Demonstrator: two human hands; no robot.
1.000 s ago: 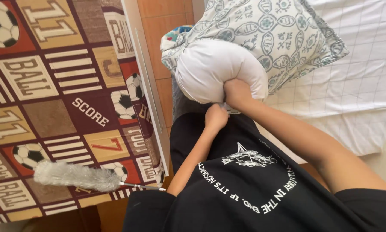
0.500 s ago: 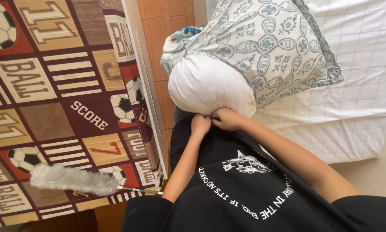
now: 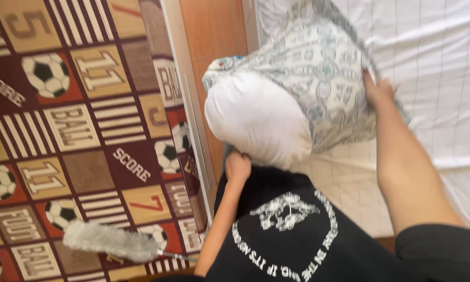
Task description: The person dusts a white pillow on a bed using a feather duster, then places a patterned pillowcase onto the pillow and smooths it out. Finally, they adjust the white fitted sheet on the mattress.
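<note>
The left hand (image 3: 238, 166) is closed into a fist just under the bare white end of the pillow (image 3: 258, 120). The fingers are curled tight together and seem to grip the edge of the patterned pillowcase (image 3: 323, 73), but what exactly they pinch cannot be told because the pillow hides it. The right hand (image 3: 377, 90) lies flat against the side of the pillowcase at about 3 o'clock from the pillow. Its fingers are stretched and close together, pressing on the cloth; the picture is blurred there.

The pillow stands in the middle of the view, half inside the pillowcase. Its white end points to 7 o'clock and the covered part goes up to 1 o'clock. It rests over the edge of the bed, on the white checked sheet (image 3: 444, 78).

At 9 o'clock a rug (image 3: 62, 130) with footballs and numbers covers the floor. A grey feather duster (image 3: 109, 242) lies on it at 7 o'clock, well apart from both hands.
</note>
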